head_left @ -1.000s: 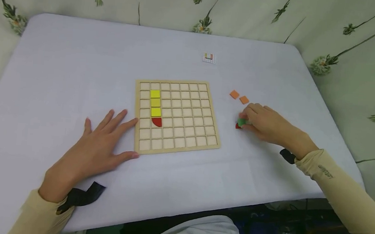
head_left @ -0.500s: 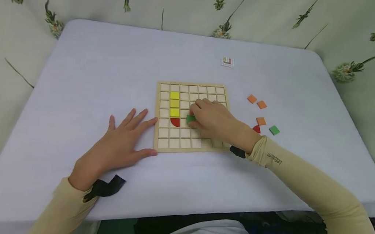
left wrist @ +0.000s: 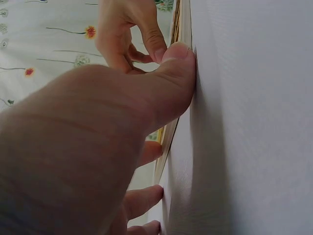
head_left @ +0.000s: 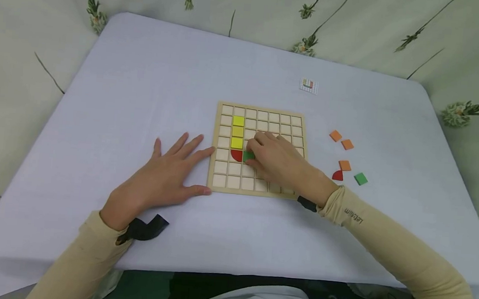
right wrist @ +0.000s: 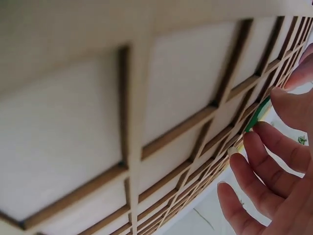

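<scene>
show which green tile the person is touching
The green tile on the board, pinched by the right hand; the other green tile lies apart on the table.

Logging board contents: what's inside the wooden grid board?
Three yellow squares in a column, with a red quarter-circle below. The right hand pinches a green piece beside it, seating unclear; anything under the hand is hidden.

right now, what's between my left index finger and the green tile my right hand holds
In the head view: the board's left rim, one bare cell, then the red piece.
</scene>
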Available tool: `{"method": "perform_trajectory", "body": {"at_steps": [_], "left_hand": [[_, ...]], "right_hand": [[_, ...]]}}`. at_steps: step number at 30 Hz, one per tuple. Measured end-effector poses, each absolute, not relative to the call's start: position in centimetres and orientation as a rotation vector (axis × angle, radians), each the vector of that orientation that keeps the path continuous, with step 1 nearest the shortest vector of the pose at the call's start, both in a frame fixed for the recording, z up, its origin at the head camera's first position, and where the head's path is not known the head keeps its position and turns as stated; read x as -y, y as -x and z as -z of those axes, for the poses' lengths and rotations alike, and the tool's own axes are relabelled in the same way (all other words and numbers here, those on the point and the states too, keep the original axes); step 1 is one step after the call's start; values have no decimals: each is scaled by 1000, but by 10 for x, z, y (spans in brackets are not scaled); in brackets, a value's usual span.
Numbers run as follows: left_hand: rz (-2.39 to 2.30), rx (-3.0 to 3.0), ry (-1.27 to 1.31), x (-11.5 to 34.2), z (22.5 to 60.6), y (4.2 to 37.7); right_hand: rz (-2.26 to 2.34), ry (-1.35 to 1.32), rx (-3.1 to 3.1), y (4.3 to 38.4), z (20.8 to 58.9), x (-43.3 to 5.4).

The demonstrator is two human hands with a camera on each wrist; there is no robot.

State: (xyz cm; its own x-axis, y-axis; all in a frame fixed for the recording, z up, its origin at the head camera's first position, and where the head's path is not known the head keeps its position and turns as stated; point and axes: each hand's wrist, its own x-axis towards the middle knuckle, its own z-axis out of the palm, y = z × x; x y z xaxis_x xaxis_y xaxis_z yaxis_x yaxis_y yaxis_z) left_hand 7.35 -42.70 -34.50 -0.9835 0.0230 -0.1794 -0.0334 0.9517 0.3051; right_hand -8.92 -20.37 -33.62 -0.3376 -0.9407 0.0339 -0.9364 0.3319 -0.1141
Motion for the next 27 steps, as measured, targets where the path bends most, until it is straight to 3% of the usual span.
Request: {"method": "perform_trajectory", "body": {"at_steps": [11, 20, 27], "left_hand": [[-490, -2885, -63, 406, 351, -55], [-475, -2905, -21, 419, 355, -64], [-462, -2917, -27, 412, 361, -59]], "right_hand": [[350, 1542, -2712, 124, 337, 85], [263, 985, -2773, 159, 346, -25], [343, 1074, -2799, 164, 360, -58]]}}
